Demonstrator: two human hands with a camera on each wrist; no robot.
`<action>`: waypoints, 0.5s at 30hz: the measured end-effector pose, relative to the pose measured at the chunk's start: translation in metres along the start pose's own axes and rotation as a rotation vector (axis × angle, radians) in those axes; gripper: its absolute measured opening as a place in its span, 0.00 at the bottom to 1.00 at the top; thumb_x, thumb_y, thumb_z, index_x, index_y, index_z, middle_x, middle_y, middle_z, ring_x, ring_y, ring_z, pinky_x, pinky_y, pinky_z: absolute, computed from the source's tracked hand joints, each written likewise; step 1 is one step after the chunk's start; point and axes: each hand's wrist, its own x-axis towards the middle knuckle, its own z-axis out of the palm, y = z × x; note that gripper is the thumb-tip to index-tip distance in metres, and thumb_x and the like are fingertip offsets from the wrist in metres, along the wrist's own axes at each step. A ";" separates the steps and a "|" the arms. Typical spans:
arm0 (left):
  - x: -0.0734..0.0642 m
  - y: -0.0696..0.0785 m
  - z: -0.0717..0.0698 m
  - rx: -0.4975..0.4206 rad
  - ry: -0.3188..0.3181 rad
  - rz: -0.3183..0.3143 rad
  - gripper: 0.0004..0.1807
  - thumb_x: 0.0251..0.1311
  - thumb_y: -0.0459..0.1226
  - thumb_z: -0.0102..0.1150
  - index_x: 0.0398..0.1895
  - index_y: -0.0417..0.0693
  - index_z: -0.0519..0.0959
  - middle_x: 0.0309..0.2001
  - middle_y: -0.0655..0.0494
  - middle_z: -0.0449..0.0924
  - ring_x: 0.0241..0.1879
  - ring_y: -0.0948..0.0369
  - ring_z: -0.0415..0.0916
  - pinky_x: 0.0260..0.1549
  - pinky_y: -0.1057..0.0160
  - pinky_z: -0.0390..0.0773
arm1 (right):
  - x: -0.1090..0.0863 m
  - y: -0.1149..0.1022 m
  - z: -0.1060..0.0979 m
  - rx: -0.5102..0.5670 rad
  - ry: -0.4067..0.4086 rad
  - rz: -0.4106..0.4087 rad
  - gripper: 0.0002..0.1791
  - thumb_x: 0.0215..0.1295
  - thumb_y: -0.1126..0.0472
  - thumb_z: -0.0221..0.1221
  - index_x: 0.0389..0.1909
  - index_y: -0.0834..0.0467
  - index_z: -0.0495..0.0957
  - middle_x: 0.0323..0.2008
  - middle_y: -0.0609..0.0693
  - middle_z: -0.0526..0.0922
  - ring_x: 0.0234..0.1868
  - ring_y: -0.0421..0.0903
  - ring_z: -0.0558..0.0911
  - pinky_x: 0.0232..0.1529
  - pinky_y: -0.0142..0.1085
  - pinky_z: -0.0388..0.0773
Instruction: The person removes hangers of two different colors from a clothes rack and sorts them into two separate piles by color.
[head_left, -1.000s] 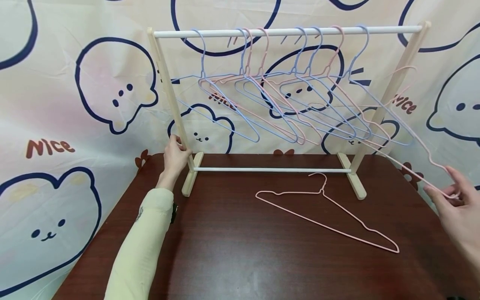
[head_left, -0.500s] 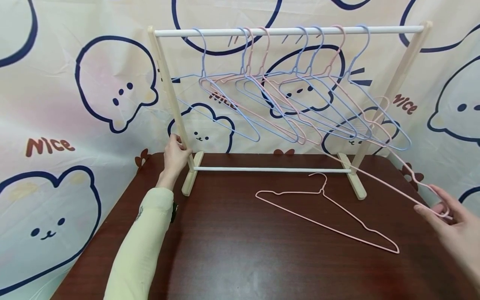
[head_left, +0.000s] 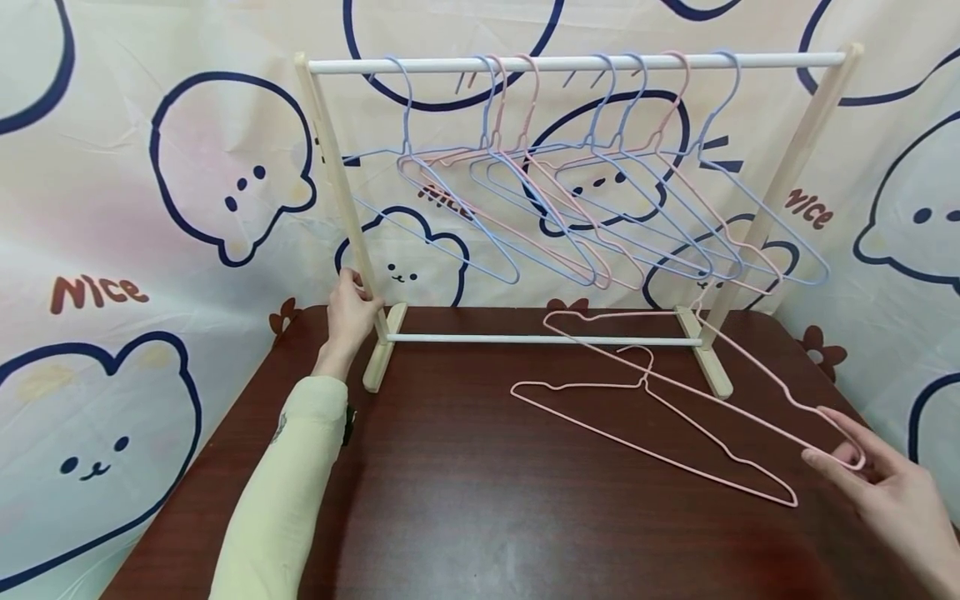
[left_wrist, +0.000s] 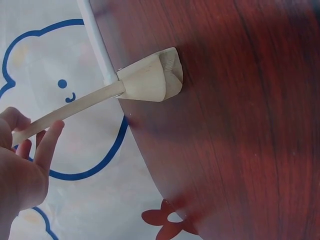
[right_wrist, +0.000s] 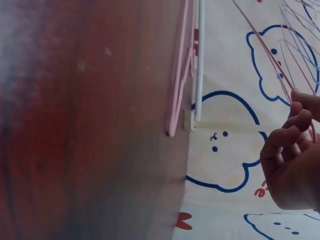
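Observation:
My left hand [head_left: 351,317] grips the left wooden upright [head_left: 333,167] of a clothes rack low down; the left wrist view shows the thumb and fingers [left_wrist: 46,142] on either side of it. At the right, my right hand [head_left: 888,487] pinches one end of a pink clothes hanger [head_left: 783,389] between thumb and fingers. That hanger is held slanting, its hook end near the rack's right foot. A second pink hanger [head_left: 645,382] lies on the table, partly overlapped in view by the held one. In the right wrist view, the right hand [right_wrist: 292,150] has its fingers curled.
Several blue and pink hangers hang from the rack's white top rail [head_left: 562,63]. A white lower rod [head_left: 487,339] joins its wooden feet [head_left: 712,371]. The rack stands at the back of a dark brown table [head_left: 480,517], before a cartoon-printed curtain [head_left: 225,333].
My right hand has brought the pink hanger down and left, away from the hanging blue hanger at the right, which swung and settled. The left hand stays on the upright.

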 end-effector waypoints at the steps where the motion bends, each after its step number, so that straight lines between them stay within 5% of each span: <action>1: 0.000 0.000 0.000 0.001 0.001 -0.003 0.20 0.60 0.32 0.59 0.53 0.39 0.65 0.43 0.38 0.78 0.43 0.44 0.80 0.42 0.46 0.82 | -0.001 0.000 0.001 -0.015 -0.010 0.002 0.34 0.65 0.53 0.65 0.71 0.46 0.67 0.23 0.35 0.72 0.24 0.33 0.67 0.24 0.29 0.60; 15: 0.000 0.001 0.000 0.003 0.003 -0.009 0.21 0.59 0.32 0.59 0.53 0.39 0.65 0.43 0.38 0.78 0.43 0.44 0.79 0.43 0.46 0.82 | -0.014 0.000 0.011 -0.060 -0.107 -0.007 0.33 0.65 0.52 0.64 0.68 0.57 0.68 0.24 0.42 0.70 0.22 0.37 0.68 0.21 0.32 0.60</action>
